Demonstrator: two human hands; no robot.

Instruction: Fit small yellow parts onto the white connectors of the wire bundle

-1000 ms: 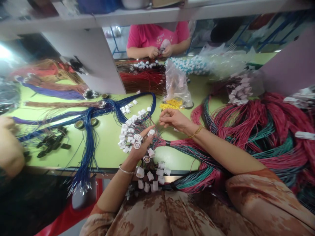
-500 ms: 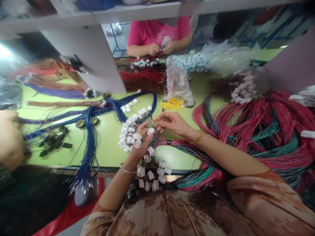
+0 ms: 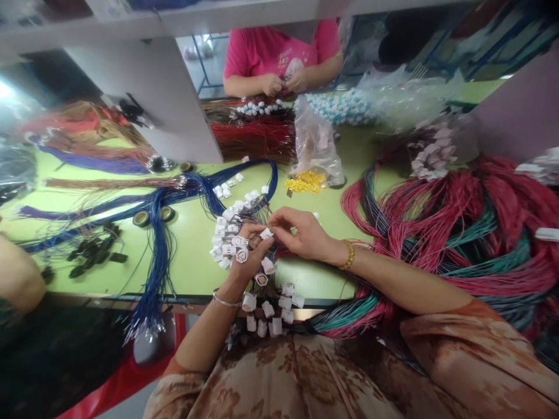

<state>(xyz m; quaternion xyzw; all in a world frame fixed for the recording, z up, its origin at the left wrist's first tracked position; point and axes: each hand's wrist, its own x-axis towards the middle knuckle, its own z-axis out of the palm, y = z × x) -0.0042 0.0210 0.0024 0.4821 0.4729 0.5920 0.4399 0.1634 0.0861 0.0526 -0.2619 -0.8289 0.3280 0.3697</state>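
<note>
My left hand [image 3: 248, 261] is closed around a white plastic connector [image 3: 266, 233] with thin wires behind it. Against that connector press the pinched fingertips of my right hand [image 3: 305, 234]; whatever is between them is hidden. Several more white connectors [image 3: 230, 228] on wires lie clustered just beyond and left of my left hand. Below it, other white connectors [image 3: 275, 327] hang at the table's front edge. A pile of small yellow plastic pieces [image 3: 308, 182] lies beyond my right hand, beside a clear plastic bag [image 3: 317, 139].
Red, black and green wire bundles [image 3: 437, 233] fill the right side. Blue wires [image 3: 157, 256], tape rolls [image 3: 141, 219] and black connectors [image 3: 98, 250] lie left on the green table [image 3: 192, 262]. A person in a pink shirt [image 3: 283, 55] works opposite; another person's arm [image 3: 20, 276] is at left.
My right hand has moved slightly down, bringing its fingertips onto the white connector. The small yellow piece seen between them before is now hidden. The arm at far left has drawn back toward the edge.
</note>
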